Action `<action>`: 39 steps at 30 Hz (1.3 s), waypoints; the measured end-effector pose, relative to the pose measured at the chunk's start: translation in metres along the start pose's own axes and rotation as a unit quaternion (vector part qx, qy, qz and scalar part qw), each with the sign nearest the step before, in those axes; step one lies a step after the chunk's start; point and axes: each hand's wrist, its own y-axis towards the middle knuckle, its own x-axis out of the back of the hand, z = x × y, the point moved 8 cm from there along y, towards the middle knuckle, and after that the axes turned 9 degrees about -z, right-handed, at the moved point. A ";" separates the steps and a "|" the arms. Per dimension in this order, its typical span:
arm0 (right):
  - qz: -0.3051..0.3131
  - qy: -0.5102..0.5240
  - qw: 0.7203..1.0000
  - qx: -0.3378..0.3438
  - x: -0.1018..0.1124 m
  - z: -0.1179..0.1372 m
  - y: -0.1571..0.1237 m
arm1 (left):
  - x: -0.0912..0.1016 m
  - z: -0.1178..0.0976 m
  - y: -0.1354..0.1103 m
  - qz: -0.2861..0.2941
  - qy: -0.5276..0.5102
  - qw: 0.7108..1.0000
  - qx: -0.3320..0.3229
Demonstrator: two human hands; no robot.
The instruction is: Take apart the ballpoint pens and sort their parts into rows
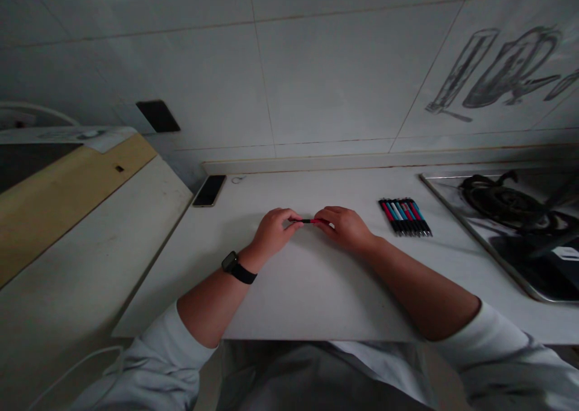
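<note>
Both hands meet over the white counter (pixel 316 284). My left hand (pixel 272 230) pinches one end of a red and black pen (pixel 309 221), and my right hand (pixel 346 227) pinches the other end. The pen lies level between them, just above the counter. A black watch (pixel 236 266) is on my left wrist. To the right of my right hand a row of several pens (pixel 406 216), red, blue and black, lies side by side on the counter.
A dark phone (pixel 209 190) lies face up at the counter's back left. A gas hob (pixel 511 218) with a black burner sits at the right. A lower surface with a wooden board (pixel 67 194) lies to the left. A tiled wall stands behind.
</note>
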 end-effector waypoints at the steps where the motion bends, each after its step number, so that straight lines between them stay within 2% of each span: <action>1: 0.002 0.000 1.000 0.003 0.000 0.000 0.000 | 0.000 0.000 0.000 0.000 -0.001 1.000 -0.001; 13: -0.002 0.018 1.000 0.010 0.001 0.003 0.001 | -0.002 -0.001 -0.001 0.005 -0.012 1.000 -0.002; 18: 0.024 0.087 0.996 -0.024 -0.004 0.000 0.001 | 0.002 -0.004 0.000 -0.009 -0.004 0.999 -0.032; 23: 0.063 0.155 0.985 -0.050 -0.009 0.001 0.002 | 0.002 -0.010 0.001 0.001 -0.012 0.998 -0.062; 26: 0.076 0.147 0.985 -0.054 -0.009 -0.001 0.001 | 0.002 -0.011 0.001 -0.001 -0.012 0.998 -0.062; 28: 0.060 0.118 0.989 -0.059 -0.006 -0.008 0.000 | 0.003 -0.007 0.001 -0.007 -0.003 0.999 -0.038; 31: -0.007 0.127 0.987 -0.100 0.004 -0.026 0.001 | 0.006 0.004 0.002 -0.030 -0.002 0.999 0.014; 34: -0.074 0.236 0.953 -0.176 0.012 -0.045 0.003 | 0.010 0.012 0.002 -0.050 -0.026 0.997 0.048; 36: -0.092 0.330 0.915 -0.215 0.012 -0.048 0.004 | 0.008 0.013 0.002 -0.043 -0.037 0.997 0.055; 39: -0.108 0.463 0.843 -0.252 0.011 -0.042 0.005 | 0.000 0.009 -0.001 -0.005 -0.045 0.998 0.047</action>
